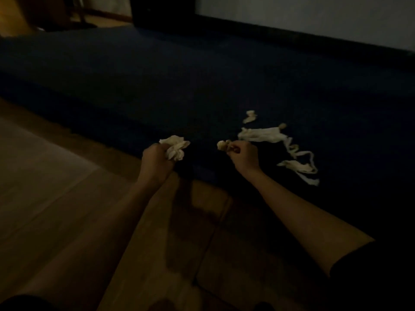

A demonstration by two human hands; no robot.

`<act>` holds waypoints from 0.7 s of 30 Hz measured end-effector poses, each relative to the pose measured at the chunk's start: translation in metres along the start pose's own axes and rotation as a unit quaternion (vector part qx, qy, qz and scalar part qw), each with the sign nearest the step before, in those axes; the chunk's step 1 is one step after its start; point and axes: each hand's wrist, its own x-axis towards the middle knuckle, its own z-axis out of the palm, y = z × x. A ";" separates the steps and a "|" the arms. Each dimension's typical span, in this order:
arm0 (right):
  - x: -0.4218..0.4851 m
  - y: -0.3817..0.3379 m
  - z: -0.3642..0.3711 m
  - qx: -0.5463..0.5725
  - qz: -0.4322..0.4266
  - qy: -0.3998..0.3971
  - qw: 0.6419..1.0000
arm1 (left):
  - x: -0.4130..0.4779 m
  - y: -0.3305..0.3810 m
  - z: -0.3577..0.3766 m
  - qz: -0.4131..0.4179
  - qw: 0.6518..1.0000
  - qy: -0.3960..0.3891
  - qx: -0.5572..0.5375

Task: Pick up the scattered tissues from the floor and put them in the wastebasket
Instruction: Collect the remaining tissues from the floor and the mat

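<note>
My left hand (155, 161) is closed around a crumpled white tissue wad (176, 148) that bulges out above its fingers. My right hand (243, 156) pinches a small balled tissue scrap (222, 145) at its fingertips. Just right of that hand, on the dark blue rug (157, 86), lie a flat torn tissue (260, 134), a thin twisted strip (298, 153), a crumpled piece (296, 166) and a small scrap (250, 116) farther back. No wastebasket is in view.
The room is dim. Wooden floor (67, 187) runs left of and below the rug's edge. A pale wall (314, 16) with a dark skirting stands behind the rug. Dark furniture (161, 10) sits at the back, with chair legs at the top left.
</note>
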 end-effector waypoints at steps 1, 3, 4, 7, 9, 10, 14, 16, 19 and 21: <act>0.008 0.015 -0.021 -0.006 0.012 0.022 1.000 | 0.008 0.018 0.011 0.008 1.000 -0.002 -0.005; 0.024 0.049 -0.061 -0.014 0.048 0.062 0.997 | 0.022 0.049 0.032 0.020 1.000 -0.020 -0.010; 0.030 0.068 -0.081 -0.020 0.072 0.077 0.994 | 0.028 0.063 0.044 0.028 0.999 -0.034 -0.009; 0.034 0.119 -0.128 -0.046 0.141 0.069 0.987 | 0.044 0.103 0.074 0.044 0.996 -0.083 -0.004; 0.032 0.143 -0.142 -0.053 0.162 0.033 0.985 | 0.054 0.124 0.094 0.031 0.994 -0.106 -0.011; 0.031 0.151 -0.144 -0.057 0.163 0.013 0.985 | 0.060 0.133 0.103 0.022 0.993 -0.115 -0.017; 0.015 0.163 -0.131 -0.119 0.146 -0.060 0.980 | 0.070 0.157 0.133 0.017 0.987 -0.156 -0.031; -0.001 0.166 -0.125 -0.166 0.117 -0.050 0.978 | 0.071 0.159 0.142 0.010 0.984 -0.176 -0.019; -0.011 0.172 -0.129 -0.135 0.112 -0.052 0.983 | 0.079 0.171 0.146 0.006 0.977 -0.215 0.009; -0.002 0.175 -0.142 -0.079 0.142 -0.062 0.985 | 0.090 0.189 0.146 0.004 0.973 -0.230 0.019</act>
